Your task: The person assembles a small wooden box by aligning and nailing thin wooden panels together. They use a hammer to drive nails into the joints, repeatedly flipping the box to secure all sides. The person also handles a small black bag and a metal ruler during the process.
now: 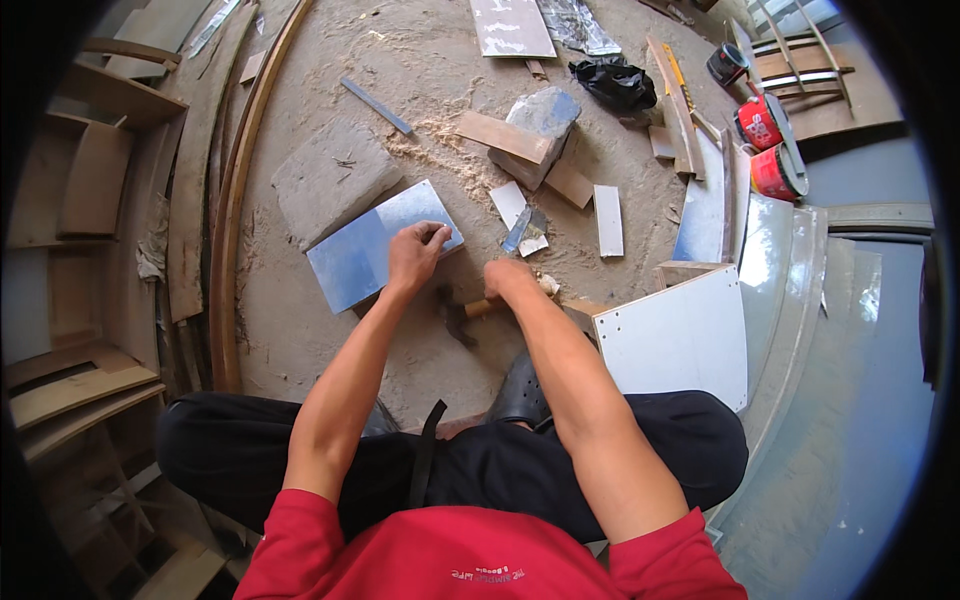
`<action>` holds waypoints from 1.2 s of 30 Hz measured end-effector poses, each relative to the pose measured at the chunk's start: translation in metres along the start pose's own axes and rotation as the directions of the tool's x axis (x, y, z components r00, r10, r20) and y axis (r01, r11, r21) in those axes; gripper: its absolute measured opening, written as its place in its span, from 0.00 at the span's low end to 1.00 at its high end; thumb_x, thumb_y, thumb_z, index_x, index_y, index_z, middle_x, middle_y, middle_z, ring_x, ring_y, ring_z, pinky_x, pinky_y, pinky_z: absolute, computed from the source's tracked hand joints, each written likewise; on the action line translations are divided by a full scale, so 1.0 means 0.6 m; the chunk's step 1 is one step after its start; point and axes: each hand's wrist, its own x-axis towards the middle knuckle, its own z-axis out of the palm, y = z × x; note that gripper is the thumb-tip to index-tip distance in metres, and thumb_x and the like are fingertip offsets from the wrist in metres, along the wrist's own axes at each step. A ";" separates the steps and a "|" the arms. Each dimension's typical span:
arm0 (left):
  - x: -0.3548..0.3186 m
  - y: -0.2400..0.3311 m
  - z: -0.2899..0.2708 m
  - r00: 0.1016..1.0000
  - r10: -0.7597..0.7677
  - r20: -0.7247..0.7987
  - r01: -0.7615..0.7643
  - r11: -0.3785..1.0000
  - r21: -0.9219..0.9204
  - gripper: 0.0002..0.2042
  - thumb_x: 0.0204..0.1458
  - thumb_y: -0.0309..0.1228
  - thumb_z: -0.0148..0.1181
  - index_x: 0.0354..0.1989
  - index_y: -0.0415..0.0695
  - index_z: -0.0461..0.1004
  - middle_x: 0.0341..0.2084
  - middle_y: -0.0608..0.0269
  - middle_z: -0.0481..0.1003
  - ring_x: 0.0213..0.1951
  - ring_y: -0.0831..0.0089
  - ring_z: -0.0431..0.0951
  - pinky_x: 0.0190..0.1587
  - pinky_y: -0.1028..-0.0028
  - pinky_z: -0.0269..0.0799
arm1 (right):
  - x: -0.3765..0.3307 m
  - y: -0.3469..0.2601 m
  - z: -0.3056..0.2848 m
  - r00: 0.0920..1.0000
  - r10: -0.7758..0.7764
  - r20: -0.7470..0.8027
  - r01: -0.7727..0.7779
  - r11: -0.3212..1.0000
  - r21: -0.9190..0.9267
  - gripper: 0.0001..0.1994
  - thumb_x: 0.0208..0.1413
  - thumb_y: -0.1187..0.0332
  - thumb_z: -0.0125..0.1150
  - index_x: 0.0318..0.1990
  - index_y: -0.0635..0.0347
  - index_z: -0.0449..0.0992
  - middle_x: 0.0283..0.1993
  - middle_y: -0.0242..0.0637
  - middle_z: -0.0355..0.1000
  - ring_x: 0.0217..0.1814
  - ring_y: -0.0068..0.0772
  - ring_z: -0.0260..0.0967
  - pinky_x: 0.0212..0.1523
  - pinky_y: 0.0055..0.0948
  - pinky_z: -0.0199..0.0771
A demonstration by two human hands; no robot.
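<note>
My left hand (415,254) is closed in a pinch over the right part of a blue and white board (350,262); anything between the fingertips is too small to make out. The board leans against a flat concrete block (335,180), and a few small thin pieces lie on that block. Just to the right, my right hand (510,279) grips the wooden handle of a hammer (456,318). The hammer's dark head points left, low over the floor near my shoe (520,392). Near my right forearm stands a white panelled wooden box (680,335).
Ahead lie a stone block (543,115), wood offcuts (608,220), a blue strip (376,107) and a black plastic bag (613,84). Red cans (777,172) stand at the right beside glass panes (770,250). Long boards (235,180) and wooden cabinets (95,180) line the left.
</note>
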 end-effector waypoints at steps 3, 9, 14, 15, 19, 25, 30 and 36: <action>-0.017 -0.013 0.009 0.997 0.068 -0.032 -0.065 0.992 0.108 0.12 0.56 0.36 0.64 0.39 0.39 0.83 0.29 0.56 0.83 0.31 0.77 0.80 0.37 0.74 0.75 | -0.013 -0.038 -0.006 0.994 0.008 0.106 -0.011 1.000 0.022 0.19 0.50 0.63 0.66 0.51 0.52 0.81 0.56 0.38 0.76 0.59 0.41 0.74 0.56 0.41 0.74; -0.009 -0.010 0.014 0.995 0.105 0.005 -0.104 0.985 0.141 0.11 0.54 0.37 0.65 0.38 0.42 0.83 0.30 0.52 0.82 0.31 0.67 0.83 0.36 0.70 0.75 | -0.007 -0.046 -0.008 0.998 0.052 -0.048 -0.039 0.971 0.236 0.16 0.53 0.61 0.62 0.49 0.52 0.81 0.55 0.41 0.76 0.59 0.43 0.74 0.56 0.44 0.74; -0.010 -0.010 0.006 0.991 0.135 0.015 -0.136 0.980 0.147 0.12 0.54 0.37 0.66 0.39 0.41 0.83 0.32 0.55 0.83 0.34 0.71 0.83 0.40 0.72 0.75 | 0.021 -0.018 -0.005 0.934 0.162 -0.318 0.110 0.717 0.688 0.16 0.56 0.59 0.57 0.48 0.53 0.81 0.49 0.50 0.77 0.55 0.50 0.75 0.54 0.42 0.75; -0.009 -0.013 0.006 0.989 0.151 0.008 -0.151 0.980 0.128 0.12 0.54 0.37 0.66 0.39 0.41 0.83 0.32 0.55 0.83 0.34 0.71 0.83 0.40 0.72 0.75 | 0.028 -0.011 0.004 0.877 0.157 -0.453 0.250 0.656 0.712 0.15 0.56 0.57 0.57 0.47 0.52 0.81 0.41 0.50 0.79 0.46 0.48 0.78 0.49 0.39 0.76; -0.010 -0.027 0.017 0.980 0.201 -0.005 -0.199 0.974 0.113 0.11 0.54 0.36 0.65 0.40 0.42 0.83 0.34 0.54 0.83 0.36 0.69 0.84 0.42 0.72 0.75 | 0.043 0.012 -0.003 0.958 0.073 -0.278 0.259 0.205 0.944 0.13 0.61 0.61 0.60 0.44 0.60 0.81 0.36 0.31 0.77 0.34 0.22 0.73 0.29 0.27 0.76; -0.008 -0.042 0.014 0.950 0.312 -0.008 -0.308 0.942 0.132 0.10 0.54 0.35 0.65 0.40 0.44 0.83 0.36 0.54 0.82 0.38 0.65 0.84 0.43 0.71 0.76 | 0.083 -0.002 0.011 0.926 0.105 -0.362 0.339 0.186 0.922 0.10 0.54 0.64 0.66 0.37 0.62 0.84 0.24 0.36 0.77 0.21 0.25 0.72 0.24 0.26 0.72; 0.000 -0.056 0.005 0.954 0.298 0.042 -0.301 0.943 0.142 0.10 0.54 0.35 0.65 0.40 0.44 0.83 0.37 0.54 0.82 0.39 0.64 0.84 0.43 0.70 0.76 | 0.077 -0.010 0.008 0.931 0.093 -0.353 0.334 0.174 0.926 0.10 0.55 0.66 0.65 0.37 0.65 0.83 0.24 0.35 0.77 0.22 0.25 0.73 0.25 0.26 0.73; 0.009 -0.055 0.001 0.952 0.301 0.061 -0.307 0.942 0.136 0.10 0.54 0.36 0.65 0.40 0.45 0.83 0.36 0.54 0.82 0.39 0.62 0.83 0.42 0.69 0.75 | 0.055 -0.014 -0.007 0.927 0.119 -0.355 0.322 0.230 0.918 0.10 0.56 0.67 0.64 0.36 0.66 0.83 0.25 0.36 0.77 0.22 0.25 0.74 0.26 0.26 0.76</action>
